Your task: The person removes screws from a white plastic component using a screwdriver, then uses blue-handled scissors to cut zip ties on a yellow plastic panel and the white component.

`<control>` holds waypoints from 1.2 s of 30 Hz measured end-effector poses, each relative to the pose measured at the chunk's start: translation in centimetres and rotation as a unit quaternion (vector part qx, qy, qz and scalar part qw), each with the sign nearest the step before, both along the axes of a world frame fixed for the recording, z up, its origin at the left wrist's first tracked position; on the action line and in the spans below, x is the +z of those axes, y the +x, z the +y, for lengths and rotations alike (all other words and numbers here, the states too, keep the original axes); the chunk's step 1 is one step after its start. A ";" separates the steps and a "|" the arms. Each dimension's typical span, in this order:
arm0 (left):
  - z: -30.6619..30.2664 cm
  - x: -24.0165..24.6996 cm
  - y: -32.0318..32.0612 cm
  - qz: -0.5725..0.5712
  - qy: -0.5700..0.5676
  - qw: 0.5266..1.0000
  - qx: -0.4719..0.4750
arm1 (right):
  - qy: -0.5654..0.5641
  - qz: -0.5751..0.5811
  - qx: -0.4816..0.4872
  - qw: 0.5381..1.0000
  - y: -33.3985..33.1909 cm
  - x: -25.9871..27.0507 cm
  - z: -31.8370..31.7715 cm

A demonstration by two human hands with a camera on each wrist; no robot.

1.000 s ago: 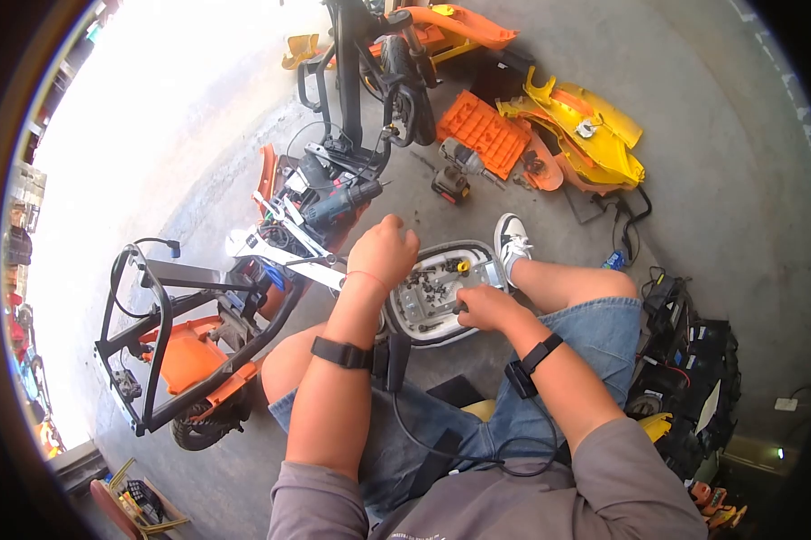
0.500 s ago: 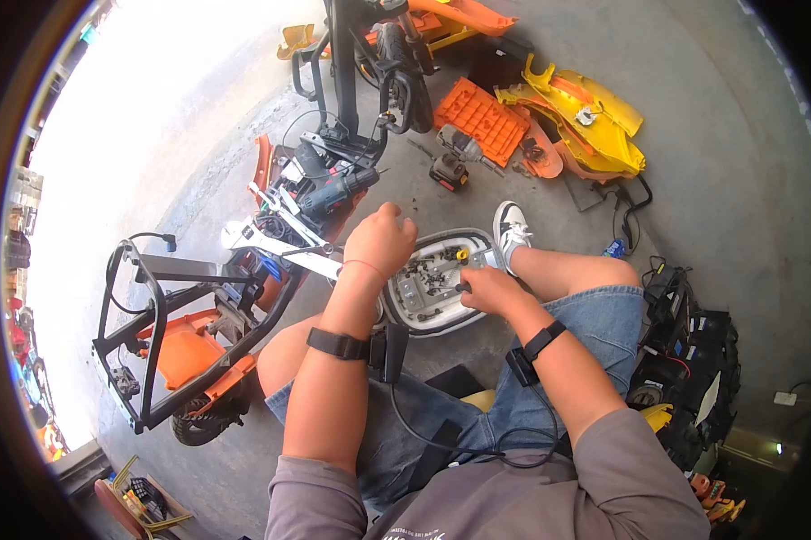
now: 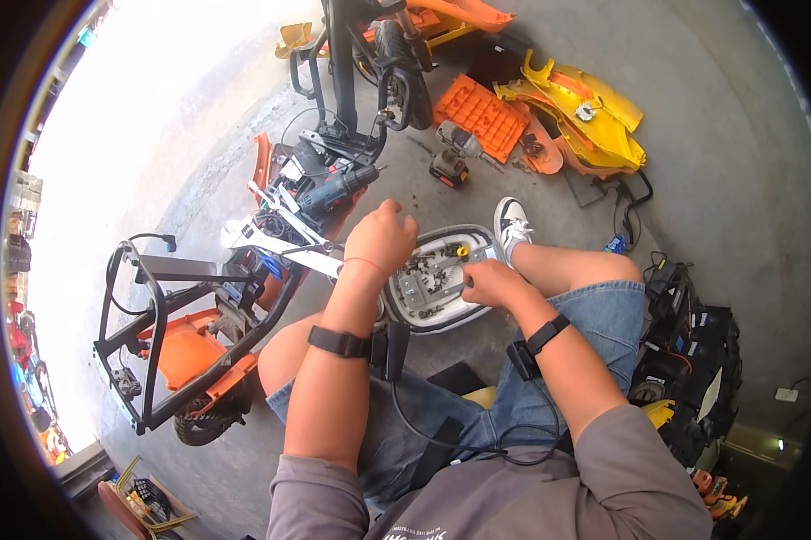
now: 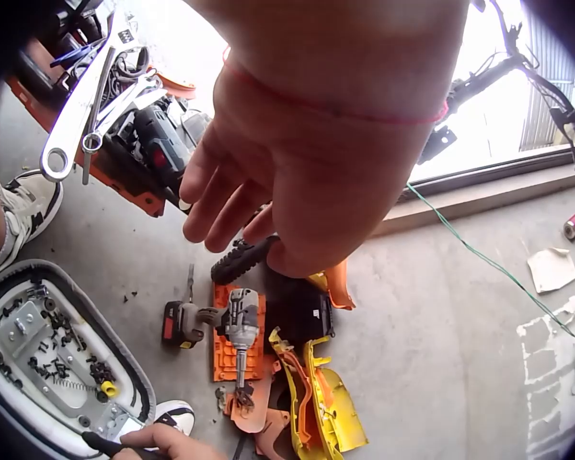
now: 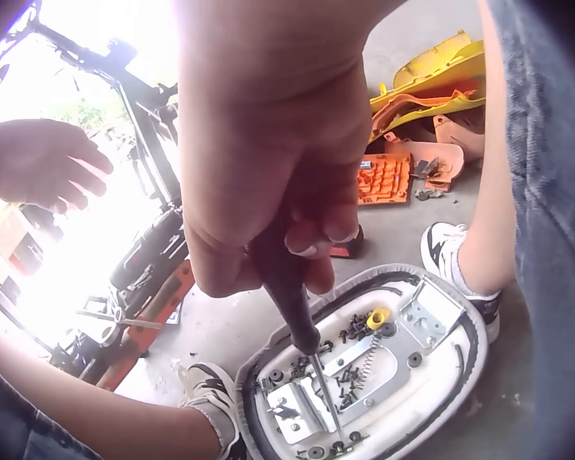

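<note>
My right hand (image 5: 273,153) grips the dark handle of a screwdriver (image 5: 289,287), its thin shaft pointing down to small screws at the near edge of a white oval tray (image 5: 439,383). Loose screws, a spring (image 5: 368,362) and a yellow piece (image 5: 378,317) lie inside, with metal plates. In the head view the right hand (image 3: 497,284) is over the tray's right side. My left hand (image 4: 302,168) hangs in the air, fingers loosely bent with nothing seen in them; in the head view this hand (image 3: 381,238) is at the tray's upper left.
Wrenches (image 3: 288,252) and a drill (image 3: 338,187) lie on the orange-and-black vehicle part at left. Beyond the tray are a cordless tool (image 3: 449,167), an orange grid panel (image 3: 480,117) and yellow body panels (image 3: 594,117). A vehicle frame (image 3: 158,346) stands at left.
My right hand has shifted slightly up and right over the tray. The left hand rose a little earlier and now stays nearly in place.
</note>
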State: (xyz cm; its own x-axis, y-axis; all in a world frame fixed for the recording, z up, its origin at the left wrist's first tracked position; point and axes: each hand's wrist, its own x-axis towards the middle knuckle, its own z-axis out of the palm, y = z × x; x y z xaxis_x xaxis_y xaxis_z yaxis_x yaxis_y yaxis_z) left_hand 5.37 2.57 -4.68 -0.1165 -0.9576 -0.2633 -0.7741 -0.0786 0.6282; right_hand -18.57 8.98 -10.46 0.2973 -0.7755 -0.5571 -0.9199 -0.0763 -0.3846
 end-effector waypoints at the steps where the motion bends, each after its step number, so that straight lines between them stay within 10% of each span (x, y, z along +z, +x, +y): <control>1: 0.0 0.1 0.0 -0.003 0.002 1.000 -0.001 | 0.038 0.004 0.019 0.999 0.0 0.4 -0.1; 36: -2.8 -6.7 0.1 0.114 0.035 0.989 -0.089 | -0.068 0.014 -0.013 0.998 2.8 -4.8 4.5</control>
State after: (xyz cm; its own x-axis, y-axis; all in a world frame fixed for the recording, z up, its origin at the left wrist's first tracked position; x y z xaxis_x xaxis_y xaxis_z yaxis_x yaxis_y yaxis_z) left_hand 5.47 -0.20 -11.34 -0.3455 -0.8971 -0.2755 -0.6186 -0.0030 0.7857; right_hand -15.81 13.43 -15.31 0.2621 -0.8517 -0.4538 -0.9324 -0.1021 -0.3468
